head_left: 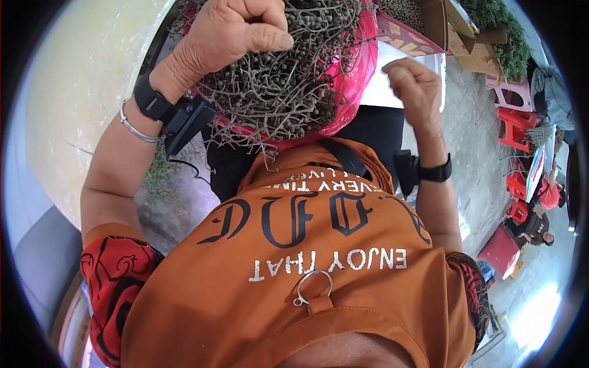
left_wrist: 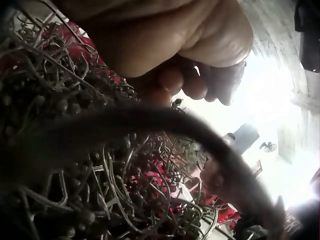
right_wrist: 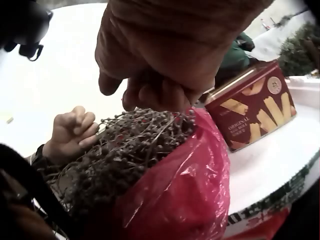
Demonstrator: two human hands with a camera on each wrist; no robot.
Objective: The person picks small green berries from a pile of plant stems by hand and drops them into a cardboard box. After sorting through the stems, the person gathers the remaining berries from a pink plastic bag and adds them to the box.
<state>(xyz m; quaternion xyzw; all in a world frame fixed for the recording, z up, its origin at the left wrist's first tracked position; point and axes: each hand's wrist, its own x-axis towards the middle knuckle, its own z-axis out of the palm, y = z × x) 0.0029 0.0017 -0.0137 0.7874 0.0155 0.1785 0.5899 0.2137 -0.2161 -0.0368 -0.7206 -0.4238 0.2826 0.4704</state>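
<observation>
A heap of thin brown stems with small round berries (head_left: 270, 92) fills a pink plastic bag (head_left: 362, 73) by the person's lap. Over the heap's left side is the left hand (head_left: 239, 30), its fingers curled and its thumb lying along them. In the left wrist view its fingertips (left_wrist: 195, 87) show above the berries, and a blurred stem crosses close to the lens. To the right of the bag, the right hand (head_left: 417, 89) is raised with curled fingers, nothing visible in them. In the right wrist view it hangs above the bag's edge; whatever its palm encloses is hidden.
A dark red egg roll box (right_wrist: 255, 110) stands on a white surface (right_wrist: 260, 172) right of the bag. Loose berries (head_left: 402, 13) fill a container at the back. Beyond are a cardboard box (head_left: 475, 58), green plants (head_left: 506, 37), red stools (head_left: 515, 129) and distant people.
</observation>
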